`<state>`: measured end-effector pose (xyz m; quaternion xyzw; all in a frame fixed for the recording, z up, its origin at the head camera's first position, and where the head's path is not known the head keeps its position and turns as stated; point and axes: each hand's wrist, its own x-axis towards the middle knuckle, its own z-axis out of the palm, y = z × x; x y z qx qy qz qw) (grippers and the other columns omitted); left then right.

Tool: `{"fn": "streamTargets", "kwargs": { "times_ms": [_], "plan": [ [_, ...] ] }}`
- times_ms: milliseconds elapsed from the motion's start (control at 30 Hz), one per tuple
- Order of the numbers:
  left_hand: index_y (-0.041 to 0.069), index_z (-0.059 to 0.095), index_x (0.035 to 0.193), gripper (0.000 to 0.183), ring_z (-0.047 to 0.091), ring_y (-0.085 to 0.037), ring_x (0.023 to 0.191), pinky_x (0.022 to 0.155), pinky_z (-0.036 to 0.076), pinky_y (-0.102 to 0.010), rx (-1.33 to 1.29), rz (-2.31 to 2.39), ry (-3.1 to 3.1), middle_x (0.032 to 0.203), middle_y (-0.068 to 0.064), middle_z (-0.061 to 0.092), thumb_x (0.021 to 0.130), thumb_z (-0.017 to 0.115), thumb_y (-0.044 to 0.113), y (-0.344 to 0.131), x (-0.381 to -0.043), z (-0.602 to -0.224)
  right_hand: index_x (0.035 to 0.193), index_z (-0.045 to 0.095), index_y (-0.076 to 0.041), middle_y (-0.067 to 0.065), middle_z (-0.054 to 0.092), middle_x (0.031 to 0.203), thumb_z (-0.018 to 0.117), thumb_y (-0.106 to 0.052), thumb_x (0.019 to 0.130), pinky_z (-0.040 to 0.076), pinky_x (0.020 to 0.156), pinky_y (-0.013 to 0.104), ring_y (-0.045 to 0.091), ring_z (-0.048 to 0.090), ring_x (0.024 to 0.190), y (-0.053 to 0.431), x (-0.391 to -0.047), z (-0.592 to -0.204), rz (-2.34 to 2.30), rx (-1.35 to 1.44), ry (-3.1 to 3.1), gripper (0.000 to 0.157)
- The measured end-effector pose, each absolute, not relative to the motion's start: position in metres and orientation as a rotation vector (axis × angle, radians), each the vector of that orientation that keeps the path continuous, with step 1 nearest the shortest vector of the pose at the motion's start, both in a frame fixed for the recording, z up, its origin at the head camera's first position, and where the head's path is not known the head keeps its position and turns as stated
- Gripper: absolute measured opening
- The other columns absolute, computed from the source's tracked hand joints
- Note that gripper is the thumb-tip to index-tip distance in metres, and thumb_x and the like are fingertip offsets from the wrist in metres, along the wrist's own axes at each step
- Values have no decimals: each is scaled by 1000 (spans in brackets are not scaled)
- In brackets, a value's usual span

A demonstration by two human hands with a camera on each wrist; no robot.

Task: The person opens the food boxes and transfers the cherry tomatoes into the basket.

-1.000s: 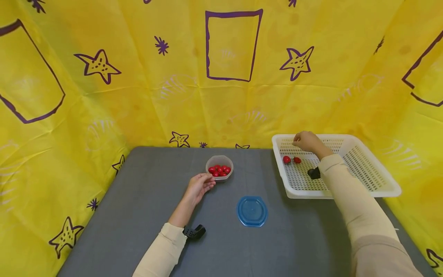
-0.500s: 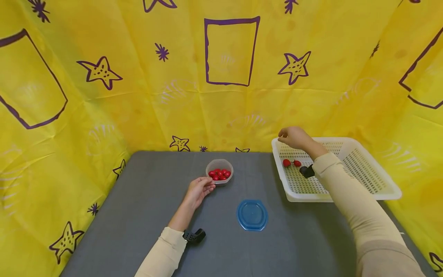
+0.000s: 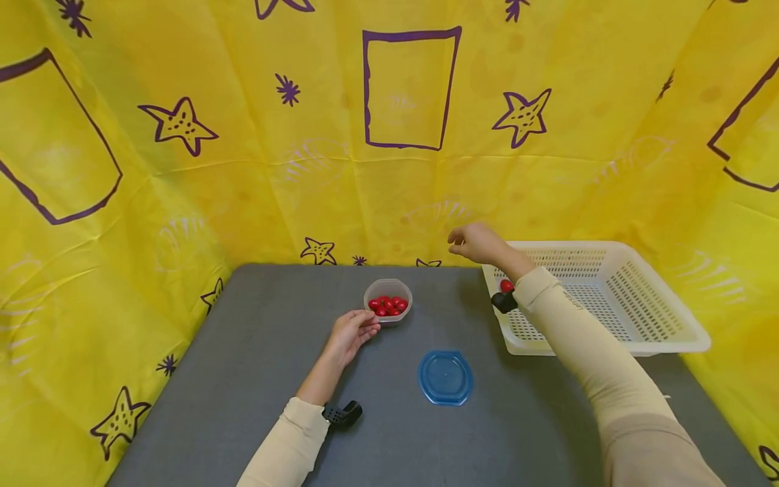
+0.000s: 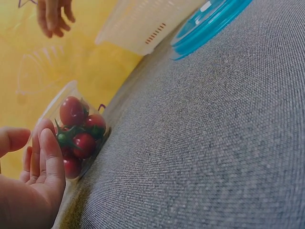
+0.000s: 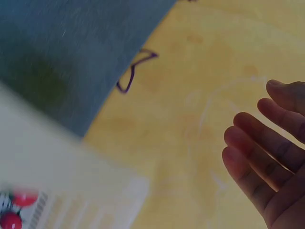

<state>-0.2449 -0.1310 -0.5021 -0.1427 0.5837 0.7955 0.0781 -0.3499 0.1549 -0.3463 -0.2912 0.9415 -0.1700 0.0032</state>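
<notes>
Head view: the clear tub (image 3: pixel 387 289) of red tomatoes (image 4: pixel 85 145) sits on the grey bench (image 3: pixel 262 338), to the left of the right hand (image 3: pixel 479 243) and closer to the wearer. The left hand (image 3: pixel 351 331) is much nearer, its straight fingers touching or just beside the tub's near left side, the thumb apart from them. The right hand hangs in the air by the back left corner of the white basket (image 3: pixel 529 347), fingers loosely bent, nothing visible between them. The tub looks roundish, with no clear long axis
</notes>
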Motion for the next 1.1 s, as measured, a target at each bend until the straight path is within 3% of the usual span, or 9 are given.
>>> {"fn": "streamTargets", "kwargs": {
  "times_ms": [300,833,1100],
  "plan": [
    [-2,57,106,14,66,-10,67,65,57,-22,-424,2364,1762,76,0,67,96,57,9,-131,-246,-502,111,67,3,17,73,103,64,-16,93,54,84,43,30,69,91,118,-350,-358,-545,-1000,2882,27],
    [2,59,95,5,65,-11,65,65,56,-23,-418,2408,1731,74,-1,67,95,57,7,-130,-245,-505,110,69,-1,13,73,105,64,-15,93,55,88,38,26,68,97,69,-340,-381,-549,-1096,2773,22],
    [-1,59,100,10,64,-10,66,66,56,-23,-419,2382,1784,75,1,67,95,58,8,-130,-245,-504,109,70,-1,12,72,103,64,-13,92,55,86,35,25,67,95,47,-334,-392,-535,-1120,2737,21]
  ]
}}
